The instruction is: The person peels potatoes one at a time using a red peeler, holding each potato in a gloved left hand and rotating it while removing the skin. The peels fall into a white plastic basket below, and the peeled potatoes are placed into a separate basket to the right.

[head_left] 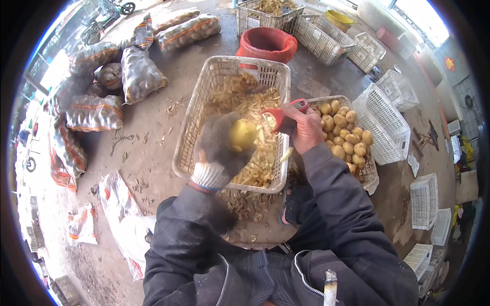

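My left hand (219,147), in a dirty knitted work glove with a white cuff, holds a peeled yellow potato (243,134) over a plastic crate (179,153) of potato peelings (254,168). To its right, my bare right hand (306,124) grips a red-handled peeler (277,118). The peeler's head points toward the potato, with a gap between them. A strip of peel (286,154) is near the crate's right rim, below my right hand. Beyond my right forearm stands a second crate (373,179) with unpeeled potatoes (346,132), partly hidden by my sleeve.
A red tub (268,44) stands behind the peelings crate. Several white plastic crates (383,124) stand along the right and back. Filled mesh sacks (139,74) lie at the left, and an empty sack (118,199) nearer me. Peelings litter the floor. A cigarette (330,288) shows at the bottom edge.
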A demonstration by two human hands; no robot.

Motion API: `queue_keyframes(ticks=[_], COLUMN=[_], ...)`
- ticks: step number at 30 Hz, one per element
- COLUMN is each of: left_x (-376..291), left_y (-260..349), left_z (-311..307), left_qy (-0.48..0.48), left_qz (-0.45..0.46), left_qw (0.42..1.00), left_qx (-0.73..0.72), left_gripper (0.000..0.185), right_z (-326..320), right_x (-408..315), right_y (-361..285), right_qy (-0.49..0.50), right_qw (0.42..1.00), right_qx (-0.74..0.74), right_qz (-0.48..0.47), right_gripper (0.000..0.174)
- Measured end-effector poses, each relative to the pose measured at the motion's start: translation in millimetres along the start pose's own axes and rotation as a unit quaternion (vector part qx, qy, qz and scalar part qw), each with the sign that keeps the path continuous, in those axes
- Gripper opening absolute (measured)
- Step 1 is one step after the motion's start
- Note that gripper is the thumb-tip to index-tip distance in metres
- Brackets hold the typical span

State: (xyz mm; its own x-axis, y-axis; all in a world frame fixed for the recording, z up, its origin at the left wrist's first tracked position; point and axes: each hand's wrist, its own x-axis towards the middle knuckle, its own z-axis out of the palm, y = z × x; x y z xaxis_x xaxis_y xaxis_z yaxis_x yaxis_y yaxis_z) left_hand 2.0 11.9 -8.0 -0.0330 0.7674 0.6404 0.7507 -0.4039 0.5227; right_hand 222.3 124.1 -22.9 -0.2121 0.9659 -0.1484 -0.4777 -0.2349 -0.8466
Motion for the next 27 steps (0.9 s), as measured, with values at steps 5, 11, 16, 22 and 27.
queue_keyframes(ticks=[5, 11, 16, 22, 27], left_x=[-4, -10, 0, 10, 6], left_y=[-6, -12, 2, 3, 1], left_z=[5, 7, 1, -15, -16], left_qy=[-0.014, -0.041, 0.015, -0.098, -0.102], left_qz=[-0.014, 0.033, 0.049, -0.302, -0.346], left_qw=[0.999, 0.995, 0.999, 0.908, 0.826], left_qx=[0.043, 0.082, 0.017, -0.272, -0.433], left_gripper=[0.072, 0.073, 0.074, 0.069, 0.069], right_z=[27, 23, -10, 2, 35], right_x=[-23, -19, 6, -4, -28], right_y=[-12, 6, 17, -2, -24], right_qy=[-0.047, -0.031, 0.008, -0.023, -0.089], right_qw=[0.998, 0.996, 0.999, 0.999, 0.992], right_qx=[0.039, 0.046, -0.023, 0.023, 0.076], right_qz=[-0.007, 0.068, 0.034, -0.021, -0.043], right_gripper=[0.018, 0.022, 0.02, 0.016, 0.014])
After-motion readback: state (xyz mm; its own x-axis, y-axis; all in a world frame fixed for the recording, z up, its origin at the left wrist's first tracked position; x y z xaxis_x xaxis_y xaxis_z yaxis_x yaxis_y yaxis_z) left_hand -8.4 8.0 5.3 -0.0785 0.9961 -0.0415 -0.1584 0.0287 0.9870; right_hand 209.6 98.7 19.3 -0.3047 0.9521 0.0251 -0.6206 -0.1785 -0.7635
